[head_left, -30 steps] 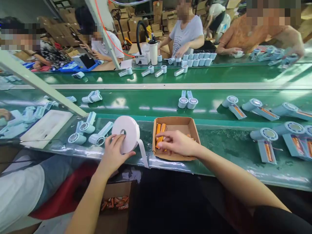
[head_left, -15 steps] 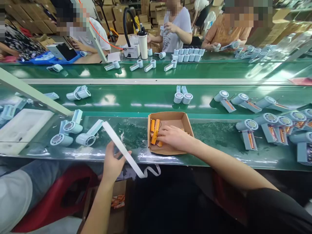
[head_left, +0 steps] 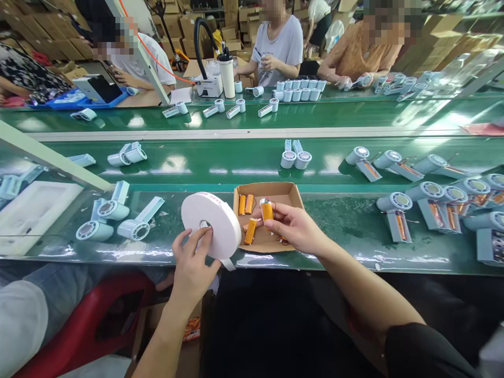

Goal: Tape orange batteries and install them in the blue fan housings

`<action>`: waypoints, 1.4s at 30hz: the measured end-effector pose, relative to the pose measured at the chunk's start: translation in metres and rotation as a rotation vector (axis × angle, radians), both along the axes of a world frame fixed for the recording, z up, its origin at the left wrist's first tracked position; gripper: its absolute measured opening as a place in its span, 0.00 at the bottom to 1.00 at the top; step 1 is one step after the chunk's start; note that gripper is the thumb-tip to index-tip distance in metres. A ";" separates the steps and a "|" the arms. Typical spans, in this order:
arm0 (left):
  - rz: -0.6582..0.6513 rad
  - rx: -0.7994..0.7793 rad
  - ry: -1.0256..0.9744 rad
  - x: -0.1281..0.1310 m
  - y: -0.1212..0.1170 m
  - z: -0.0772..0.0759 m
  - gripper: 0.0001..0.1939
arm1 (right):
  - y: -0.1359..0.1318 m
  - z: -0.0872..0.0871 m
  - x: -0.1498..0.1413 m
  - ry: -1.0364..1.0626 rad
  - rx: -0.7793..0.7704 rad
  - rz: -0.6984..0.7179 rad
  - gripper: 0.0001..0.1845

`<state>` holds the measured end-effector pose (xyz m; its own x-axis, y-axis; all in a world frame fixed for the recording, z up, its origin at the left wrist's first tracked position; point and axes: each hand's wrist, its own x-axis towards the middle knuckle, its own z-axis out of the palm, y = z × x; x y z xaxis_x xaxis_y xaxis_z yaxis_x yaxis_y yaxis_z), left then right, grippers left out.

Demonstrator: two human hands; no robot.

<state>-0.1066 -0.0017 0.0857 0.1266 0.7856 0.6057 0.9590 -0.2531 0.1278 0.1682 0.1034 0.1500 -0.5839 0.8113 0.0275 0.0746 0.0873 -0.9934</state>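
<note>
A wide white roll of tape [head_left: 207,223] is in my left hand [head_left: 195,262], whose fingers reach to the hole at its core; a loose end hangs below it. My right hand [head_left: 297,226] pinches an orange battery [head_left: 266,211] upright between thumb and fingers, above a shallow cardboard box [head_left: 297,195]. Inside the box lie several more orange batteries [head_left: 250,231], some with thin dark wires. The roll's right edge is close to the box's left wall.
Pale blue fan-like housings [head_left: 134,229] lie left of the roll, and several with orange cells [head_left: 397,210] are grouped at right. A green conveyor belt [head_left: 220,157] runs behind the bench. Co-workers sit across it. A red chair [head_left: 98,315] stands at lower left.
My right hand has lifted an orange battery up out of the box. My left hand has turned the tape roll from edge-on to its flat face and brought it nearer the box.
</note>
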 end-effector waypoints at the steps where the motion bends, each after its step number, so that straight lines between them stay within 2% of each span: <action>1: 0.008 0.006 0.018 0.003 0.000 0.003 0.31 | -0.004 0.003 0.000 -0.063 0.038 -0.024 0.25; 5: 0.012 0.010 0.052 0.014 -0.003 0.011 0.29 | -0.013 0.011 0.000 -0.258 0.210 -0.018 0.16; 10: -0.011 -0.004 0.124 0.013 -0.006 0.022 0.33 | -0.015 0.012 -0.001 -0.348 0.328 -0.001 0.14; 12: -0.043 0.003 0.171 0.008 -0.007 0.028 0.36 | -0.012 0.012 0.001 -0.346 0.292 -0.007 0.12; 15: -0.004 0.021 0.217 0.008 -0.007 0.031 0.36 | -0.009 0.007 -0.001 -0.173 0.096 -0.038 0.12; 17: 0.089 0.050 0.196 0.020 -0.006 0.029 0.29 | -0.013 -0.003 -0.013 0.066 -0.068 -0.168 0.18; 19: 0.146 0.086 0.140 0.042 -0.007 0.025 0.25 | -0.022 -0.017 -0.031 0.324 -0.173 -0.397 0.26; 21: 0.175 0.104 0.063 0.068 -0.012 0.020 0.27 | -0.029 -0.028 -0.045 0.502 -0.205 -0.620 0.29; 22: 0.180 0.094 0.025 0.080 -0.016 0.018 0.29 | -0.031 -0.030 -0.046 0.528 -0.206 -0.666 0.28; 24: 0.133 0.006 -0.038 0.094 -0.026 0.014 0.30 | -0.027 -0.023 -0.033 0.488 -0.146 -0.682 0.22; 26: 0.021 -0.146 -0.090 0.088 -0.034 0.009 0.32 | -0.011 -0.005 0.003 0.455 0.030 -0.739 0.15; 28: -0.009 -0.300 -0.127 0.060 -0.036 0.003 0.34 | 0.011 0.016 0.048 0.670 0.331 -1.006 0.13; 29: 0.037 -0.369 -0.142 0.039 -0.035 0.000 0.35 | 0.021 0.024 0.070 0.757 0.435 -1.090 0.12; 31: 0.192 -0.472 -0.180 -0.005 -0.029 -0.006 0.36 | 0.032 0.030 0.105 0.735 0.418 -1.110 0.10; 33: 0.269 -0.476 -0.248 -0.038 -0.018 -0.009 0.37 | 0.027 0.022 0.124 0.662 0.345 -1.090 0.15; 35: 0.213 -0.362 -0.306 -0.048 0.002 -0.006 0.33 | 0.015 0.001 0.130 0.605 0.264 -1.094 0.23; 36: 0.143 -0.297 -0.318 -0.043 0.016 -0.001 0.29 | 0.008 -0.011 0.130 0.588 0.218 -1.104 0.26; 38: -0.042 -0.244 -0.300 -0.013 0.055 0.016 0.24 | -0.003 -0.034 0.131 0.559 0.113 -1.108 0.31; 39: -0.140 -0.274 -0.268 0.011 0.080 0.028 0.23 | -0.007 -0.043 0.132 0.558 0.076 -1.108 0.33; 42: -0.325 -0.454 -0.117 0.104 0.171 0.062 0.25 | -0.018 -0.059 0.137 0.556 0.013 -1.104 0.34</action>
<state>-0.0031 0.1689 0.1481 0.3574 0.9022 0.2413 0.8138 -0.4276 0.3935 0.3051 0.0851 0.0910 0.5069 0.8596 0.0642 -0.3171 0.2553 -0.9134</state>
